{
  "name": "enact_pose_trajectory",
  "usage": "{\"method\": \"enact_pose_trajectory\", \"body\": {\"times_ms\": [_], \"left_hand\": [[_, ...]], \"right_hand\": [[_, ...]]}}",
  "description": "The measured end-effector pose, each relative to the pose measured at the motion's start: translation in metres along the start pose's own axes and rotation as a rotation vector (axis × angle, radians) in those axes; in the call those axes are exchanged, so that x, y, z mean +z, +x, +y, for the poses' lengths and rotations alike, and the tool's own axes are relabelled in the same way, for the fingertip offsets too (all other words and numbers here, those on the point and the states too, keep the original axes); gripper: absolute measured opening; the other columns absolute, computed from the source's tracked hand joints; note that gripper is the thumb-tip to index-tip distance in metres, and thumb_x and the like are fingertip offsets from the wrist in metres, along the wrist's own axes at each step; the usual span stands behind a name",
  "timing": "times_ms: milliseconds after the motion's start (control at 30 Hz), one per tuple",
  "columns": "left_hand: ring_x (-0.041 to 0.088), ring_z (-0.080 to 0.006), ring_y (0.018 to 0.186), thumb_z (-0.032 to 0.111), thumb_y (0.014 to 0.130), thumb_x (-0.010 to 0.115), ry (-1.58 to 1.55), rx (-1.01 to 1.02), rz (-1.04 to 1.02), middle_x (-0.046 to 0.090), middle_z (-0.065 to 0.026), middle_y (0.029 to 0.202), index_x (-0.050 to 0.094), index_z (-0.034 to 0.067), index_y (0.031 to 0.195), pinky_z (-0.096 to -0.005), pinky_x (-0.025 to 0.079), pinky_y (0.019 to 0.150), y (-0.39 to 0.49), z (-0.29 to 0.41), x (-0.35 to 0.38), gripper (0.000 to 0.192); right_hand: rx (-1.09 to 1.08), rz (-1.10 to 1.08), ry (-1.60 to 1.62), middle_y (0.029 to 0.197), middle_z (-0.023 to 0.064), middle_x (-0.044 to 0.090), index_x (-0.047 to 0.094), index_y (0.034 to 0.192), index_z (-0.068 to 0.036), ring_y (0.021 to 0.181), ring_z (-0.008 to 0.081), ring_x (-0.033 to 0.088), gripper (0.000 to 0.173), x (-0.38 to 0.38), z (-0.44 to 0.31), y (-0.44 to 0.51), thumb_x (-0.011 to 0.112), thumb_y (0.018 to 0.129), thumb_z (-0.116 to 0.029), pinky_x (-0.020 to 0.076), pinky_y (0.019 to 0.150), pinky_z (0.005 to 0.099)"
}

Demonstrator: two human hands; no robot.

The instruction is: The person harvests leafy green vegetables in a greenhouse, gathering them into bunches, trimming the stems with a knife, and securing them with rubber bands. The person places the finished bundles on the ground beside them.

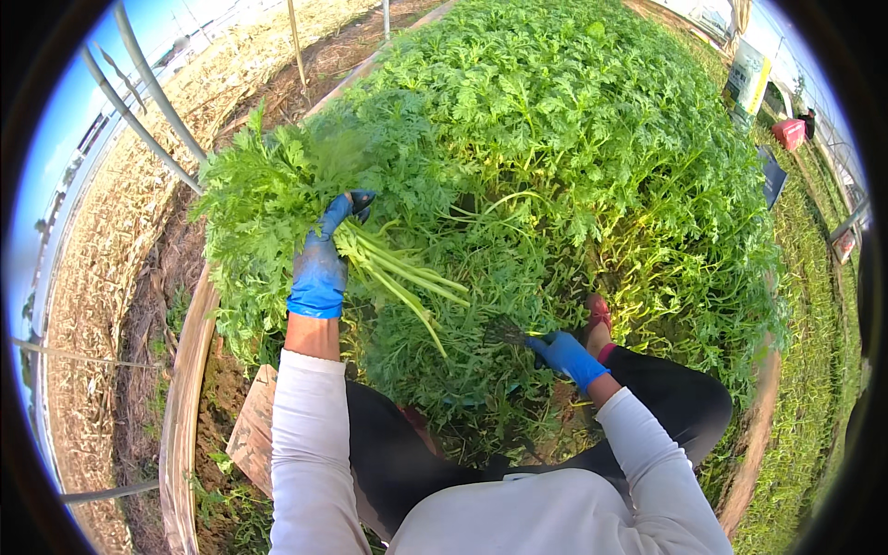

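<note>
My left hand (329, 243), in a blue glove with dark soiling, grips a bunch of leafy greens (260, 180) by the stems. The lobed leaves spread to the left, and the pale bare stems (402, 270) point down to the right. In a blue glove too, my right hand (565, 357) is closed around something at the lower middle. Dark, thin, root-like strands (506, 329) stick out from its fingers to the left; what they belong to is unclear. Loose cut foliage (444, 374) lies in a heap between my legs, beneath both hands.
Dense standing greens (541, 90) fill the bed ahead. Wooden boards (187, 416) edge it on the left, with a wooden panel (254, 423) beside my leg. Metal poles (149, 90) rise at upper left. A bag with writing (748, 80) and a red object (789, 133) stand at upper right.
</note>
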State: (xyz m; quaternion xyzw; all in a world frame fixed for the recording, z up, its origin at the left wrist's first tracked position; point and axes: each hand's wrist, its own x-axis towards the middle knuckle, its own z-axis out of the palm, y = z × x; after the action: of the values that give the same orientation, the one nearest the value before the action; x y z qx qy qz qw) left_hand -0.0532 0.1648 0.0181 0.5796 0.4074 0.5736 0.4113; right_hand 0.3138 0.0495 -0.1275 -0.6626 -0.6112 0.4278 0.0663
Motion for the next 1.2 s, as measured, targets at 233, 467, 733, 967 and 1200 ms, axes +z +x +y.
{"method": "enact_pose_trajectory", "body": {"times_ms": [233,467,733,967,1200], "left_hand": [[0.051,-0.0149,0.12,0.025,0.097,0.05,0.443,-0.011,0.065,0.061,-0.0074,0.123,0.059,0.006,0.125,-0.0339,0.039,0.104,0.009,-0.06,0.013,0.035],[0.062,-0.0174,0.093,0.02,0.081,0.074,-0.168,-0.087,0.359,0.064,-0.0095,0.112,0.063,0.0,0.11,-0.0319,0.049,0.086,0.024,-0.033,0.032,0.037],[0.059,-0.0174,0.093,0.018,0.073,0.081,-0.088,-0.367,0.695,0.066,-0.009,0.106,0.064,-0.002,0.105,-0.0339,0.047,0.088,0.009,0.004,0.026,0.042],[0.061,-0.0183,0.081,0.012,0.073,0.079,-0.233,-0.323,0.314,0.065,-0.0052,0.097,0.064,0.004,0.106,-0.0338,0.052,0.074,-0.026,0.011,0.069,0.037],[0.062,-0.0214,0.087,0.014,0.08,0.075,-0.62,-0.646,0.233,0.065,-0.005,0.095,0.063,0.008,0.11,-0.0389,0.052,0.079,-0.053,0.04,0.089,0.033]], "right_hand": [[-0.28,0.106,0.684,0.067,0.0067,0.064,0.065,0.088,0.001,0.055,0.0124,0.056,0.046,-0.017,-0.073,-0.021,0.058,0.093,-0.044,0.0436,0.053,0.0268],[-0.012,0.214,-0.218,0.079,0.0249,0.065,0.069,0.088,0.0,0.074,0.042,0.063,0.051,0.044,-0.047,0.024,0.052,0.091,-0.049,0.0498,0.069,0.0475],[-0.113,0.081,-0.296,0.092,0.0197,0.068,0.068,0.101,-0.004,0.087,0.0346,0.066,0.052,0.028,-0.001,-0.01,0.059,0.085,-0.052,0.0511,0.077,0.0433],[-0.764,0.472,0.022,0.126,0.0205,0.056,0.04,0.138,-0.002,0.113,0.0348,0.057,0.086,-0.016,-0.126,-0.031,0.079,0.072,-0.042,0.0451,0.097,0.0396],[-0.485,-0.038,0.533,0.125,0.0234,0.056,0.031,0.139,0.01,0.112,0.0297,0.058,0.089,0.028,-0.158,-0.036,0.08,0.074,-0.027,0.0452,0.096,0.035]]}}
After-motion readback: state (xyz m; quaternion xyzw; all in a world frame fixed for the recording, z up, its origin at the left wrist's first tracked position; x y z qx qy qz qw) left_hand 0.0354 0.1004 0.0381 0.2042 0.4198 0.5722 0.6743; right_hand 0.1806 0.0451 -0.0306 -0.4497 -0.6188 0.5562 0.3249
